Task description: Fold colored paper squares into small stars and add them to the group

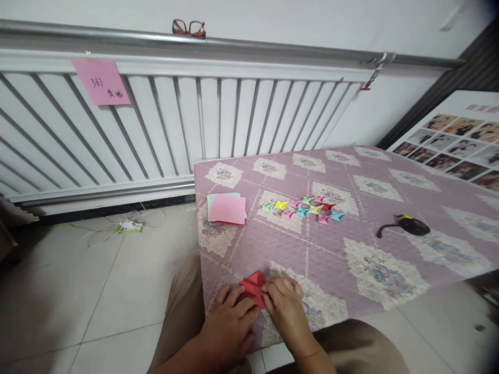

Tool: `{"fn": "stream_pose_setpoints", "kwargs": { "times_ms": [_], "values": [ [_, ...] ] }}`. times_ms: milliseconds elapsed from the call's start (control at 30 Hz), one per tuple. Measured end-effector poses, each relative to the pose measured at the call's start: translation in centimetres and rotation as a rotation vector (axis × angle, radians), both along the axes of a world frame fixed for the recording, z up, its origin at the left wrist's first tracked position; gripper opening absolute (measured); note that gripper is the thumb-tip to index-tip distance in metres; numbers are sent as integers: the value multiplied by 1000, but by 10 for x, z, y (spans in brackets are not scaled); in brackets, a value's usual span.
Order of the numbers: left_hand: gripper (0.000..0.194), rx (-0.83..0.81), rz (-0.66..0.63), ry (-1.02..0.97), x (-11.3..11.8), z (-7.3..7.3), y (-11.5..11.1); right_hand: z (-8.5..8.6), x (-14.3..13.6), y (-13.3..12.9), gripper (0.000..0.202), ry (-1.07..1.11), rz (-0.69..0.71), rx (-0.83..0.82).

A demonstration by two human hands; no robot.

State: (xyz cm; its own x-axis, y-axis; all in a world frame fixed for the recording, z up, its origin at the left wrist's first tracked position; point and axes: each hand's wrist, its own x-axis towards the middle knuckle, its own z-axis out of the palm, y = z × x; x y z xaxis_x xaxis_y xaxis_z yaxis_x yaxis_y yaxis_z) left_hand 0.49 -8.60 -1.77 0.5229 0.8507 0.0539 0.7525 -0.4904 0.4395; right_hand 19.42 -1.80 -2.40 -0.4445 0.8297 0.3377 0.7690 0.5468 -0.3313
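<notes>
A piece of red folding paper, partly folded with raised creases, lies on the tablecloth near the table's front left corner. My left hand rests over its left and lower edge, fingertips pressing the paper down. From the other side my right hand pinches the right edge between thumb and fingers. Both hands cover parts of the sheet. Beyond them sits a stack of coloured paper squares, pink on top. To its right are several small folded paper pieces in green, yellow, pink, blue and red.
A purple patterned cloth covers the table. On the right lies a black object with a yellow part and short strap. Behind stands a white radiator; glasses rest on its pipe. A power strip with cables is on the floor.
</notes>
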Motion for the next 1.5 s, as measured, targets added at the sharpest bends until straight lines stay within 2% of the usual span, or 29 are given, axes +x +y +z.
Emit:
{"fn": "stream_pose_setpoints", "kwargs": {
  "times_ms": [300, 467, 533, 633, 733, 800, 900, 1100, 1500],
  "values": [
    [51, 27, -1, 51, 0, -3, -1, -2, 4, 0, 10, 5, -10, -74],
    [47, 16, 21, 1, 1, -4, 1, -2, 3, -1, 8, -4, -19, -72],
    [35, 8, 71, -69, 2, -2, 5, -2, 3, -1, 8, -13, -22, -70],
    [18, -13, 231, -165, 4, 0, 15, -1, 3, -2, 8, -15, -24, -70],
    [15, -49, 391, -164, 6, 3, 30, 1, 2, -3, 8, -7, -21, -70],
    [16, -69, 409, -110, 6, 6, 40, 1, 2, -3, 8, -5, -22, -62],
    [20, -82, 341, -54, 3, 10, 53, 1, 3, -4, 9, -8, -17, -48],
    [11, -125, 139, 43, -6, 14, 70, -2, 3, -5, 9, -9, -11, -40],
    [17, -86, 18, 172, -12, 15, 73, -7, 15, -8, 8, -13, -2, 1]
  ]
}}
